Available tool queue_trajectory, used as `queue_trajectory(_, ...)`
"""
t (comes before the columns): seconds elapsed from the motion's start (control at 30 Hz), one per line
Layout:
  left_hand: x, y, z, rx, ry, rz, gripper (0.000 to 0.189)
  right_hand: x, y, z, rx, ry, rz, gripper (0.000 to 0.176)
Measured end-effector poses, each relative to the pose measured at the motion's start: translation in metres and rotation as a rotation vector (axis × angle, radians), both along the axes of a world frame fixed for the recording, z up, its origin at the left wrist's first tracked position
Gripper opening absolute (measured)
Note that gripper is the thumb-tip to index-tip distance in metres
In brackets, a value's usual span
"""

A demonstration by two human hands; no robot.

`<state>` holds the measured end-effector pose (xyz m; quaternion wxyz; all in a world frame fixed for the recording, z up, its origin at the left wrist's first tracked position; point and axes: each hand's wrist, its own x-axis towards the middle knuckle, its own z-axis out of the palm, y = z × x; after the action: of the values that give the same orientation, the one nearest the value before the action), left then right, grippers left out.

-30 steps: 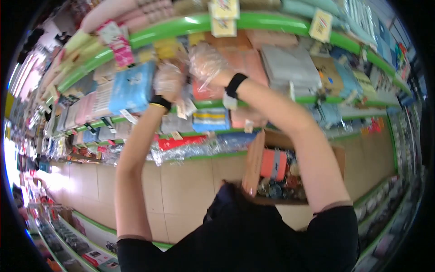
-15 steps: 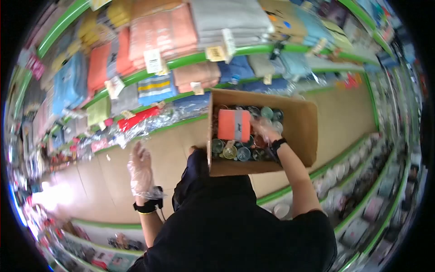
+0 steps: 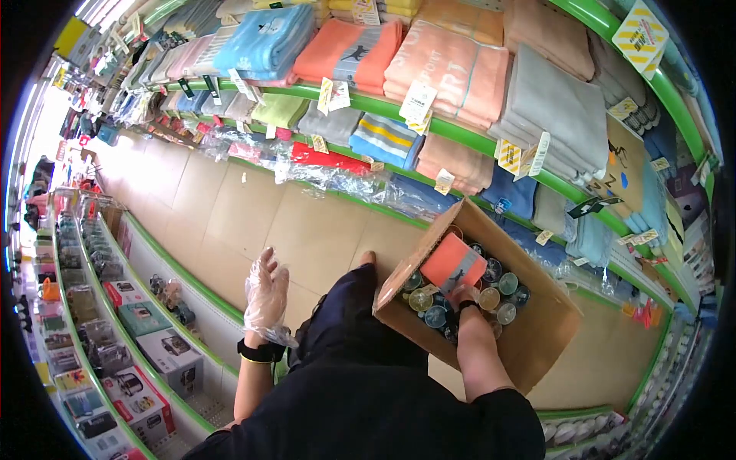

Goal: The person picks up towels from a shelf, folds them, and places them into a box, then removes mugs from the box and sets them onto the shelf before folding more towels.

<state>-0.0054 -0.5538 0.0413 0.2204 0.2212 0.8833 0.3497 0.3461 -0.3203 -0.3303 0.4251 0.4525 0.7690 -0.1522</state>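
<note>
A folded orange towel (image 3: 452, 262) with a grey stripe and a dark animal print lies tilted over the glasses in a cardboard box (image 3: 533, 337). My right hand (image 3: 464, 294) reaches into the box and grips the towel's lower edge; some of its fingers are hidden. Around the towel stand several clear and tinted drinking glasses (image 3: 506, 313). Away to the left, my left hand (image 3: 267, 295) is raised above the floor in a clear plastic glove, fingers apart and holding nothing.
Stacked towels (image 3: 445, 69) with price tags fill the green-edged shelves ahead. Lower left, another shelf holds boxed kitchenware (image 3: 172, 356). Plastic-wrapped packs (image 3: 330, 172) line the bottom shelf by the tiled floor (image 3: 230, 203).
My view has swung left, so the box appears turned and farther right. My right hand now sits at the towel's lower edge. My left hand remains raised.
</note>
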Motion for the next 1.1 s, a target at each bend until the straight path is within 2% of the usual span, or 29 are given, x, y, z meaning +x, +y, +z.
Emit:
queue_trajectory(0.03, 0.0, -0.001, -0.003, 0.012, -0.031, 0.009, 0.048, -0.019, 0.01, 0.05, -0.155, -0.057, -0.089, 0.079)
queue_trajectory(0.17, 0.007, 0.007, -0.005, 0.04, -0.073, 0.02, 0.049, -0.022, 0.022, 0.061, -0.206, -0.044, 0.027, 0.083)
queue_trajectory(0.23, 0.009, 0.009, -0.007, 0.047, -0.061, -0.015, 0.05, -0.02, 0.026, 0.04, -0.262, -0.18, 0.476, 0.083)
queue_trajectory(0.33, 0.011, 0.004, -0.022, 0.155, -0.133, 0.014, 0.05, -0.016, 0.025, 0.024, -0.142, -0.082, 0.512, 0.08)
queue_trajectory(0.4, 0.013, 0.007, -0.016, 0.141, -0.138, 0.006, 0.049, 0.011, 0.014, 0.008, -0.038, -0.006, 0.504, 0.078)
queue_trajectory(0.47, 0.01, 0.002, -0.023, 0.159, -0.114, -0.023, 0.047, 0.044, 0.013, -0.075, -0.183, 0.138, -0.212, 0.074)
queue_trajectory(0.53, 0.01, 0.002, -0.018, 0.105, -0.084, -0.058, 0.047, 0.019, 0.01, 0.004, -0.155, 0.013, 0.001, 0.068)
queue_trajectory(0.63, 0.009, 0.003, -0.022, 0.096, -0.102, -0.104, 0.047, 0.088, -0.008, -0.202, -0.214, 0.73, -0.982, 0.065)
queue_trajectory(0.7, 0.011, 0.006, -0.019, 0.092, -0.112, -0.127, 0.045, 0.041, 0.002, -0.072, -0.13, 0.169, -0.347, 0.068)
queue_trajectory(0.73, 0.011, 0.008, -0.017, 0.091, -0.112, -0.13, 0.045, 0.008, 0.008, 0.016, -0.111, -0.062, -0.036, 0.07)
queue_trajectory(0.8, 0.009, 0.015, -0.012, 0.091, -0.115, -0.127, 0.043, 0.013, 0.007, 0.01, -0.079, -0.037, 0.002, 0.075)
queue_trajectory(0.83, 0.007, 0.015, -0.011, 0.091, -0.077, -0.142, 0.041, 0.015, 0.007, 0.017, -0.034, 0.098, -0.088, 0.073)
queue_trajectory(0.87, 0.004, 0.015, -0.012, 0.097, -0.075, -0.14, 0.041, 0.015, 0.007, 0.03, 0.013, 0.233, -0.178, 0.072)
queue_trajectory(0.9, 0.0, 0.013, -0.014, 0.124, -0.077, -0.147, 0.041, 0.012, 0.01, 0.057, 0.017, 0.233, -0.177, 0.072)
queue_trajectory(0.97, 0.0, 0.017, -0.01, 0.142, -0.047, -0.169, 0.04, 0.002, 0.01, 0.116, -0.021, 0.403, -0.24, 0.067)
queue_trajectory(1.0, 0.002, 0.019, -0.009, 0.147, -0.049, -0.178, 0.04, 0.004, 0.008, 0.117, -0.014, 0.403, -0.248, 0.067)
queue_trajectory(1.07, 0.005, 0.027, -0.012, 0.166, -0.051, -0.22, 0.039, 0.01, 0.008, 0.122, 0.128, 0.694, -0.348, 0.063)
queue_trajectory(1.1, 0.005, 0.031, -0.019, 0.177, -0.059, -0.254, 0.038, 0.015, 0.008, 0.129, 0.143, 0.691, -0.352, 0.063)
